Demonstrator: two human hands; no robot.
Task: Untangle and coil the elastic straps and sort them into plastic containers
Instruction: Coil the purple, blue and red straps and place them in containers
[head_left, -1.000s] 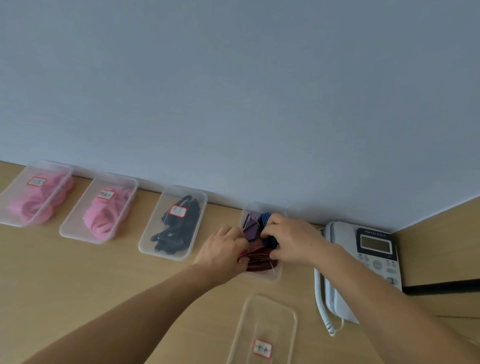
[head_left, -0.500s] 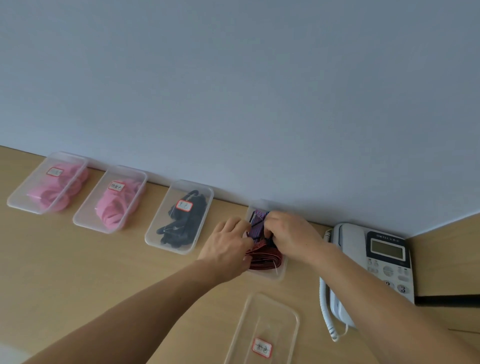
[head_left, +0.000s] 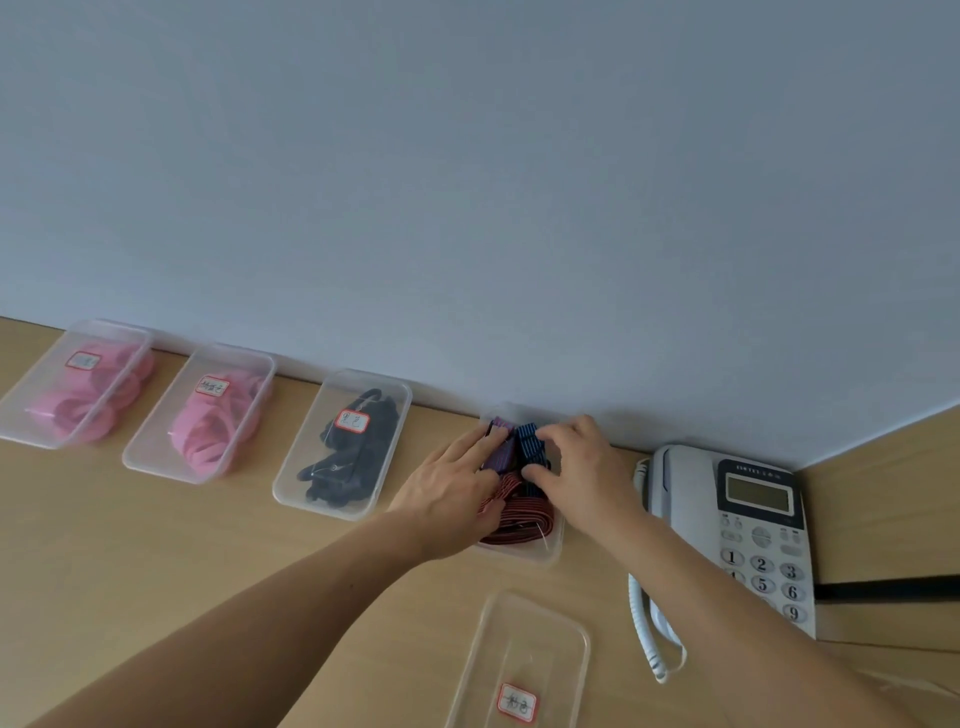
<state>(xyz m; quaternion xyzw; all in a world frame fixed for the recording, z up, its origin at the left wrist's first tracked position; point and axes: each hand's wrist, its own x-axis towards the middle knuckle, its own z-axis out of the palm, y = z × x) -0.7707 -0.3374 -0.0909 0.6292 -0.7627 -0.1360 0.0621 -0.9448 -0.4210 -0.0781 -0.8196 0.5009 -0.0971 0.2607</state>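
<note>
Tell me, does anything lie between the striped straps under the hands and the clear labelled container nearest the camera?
Nothing visible does. Only bare desk lies between the striped straps and the near container; the phone sits to the right.

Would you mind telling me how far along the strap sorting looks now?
Done: pink straps lie in two containers, black straps in a third container. In hand: the left hand rests on a purple strap and the right hand pinches a blue striped strap in the fourth container, above red straps. Left: those mixed straps, and the near labelled container is empty.
</note>
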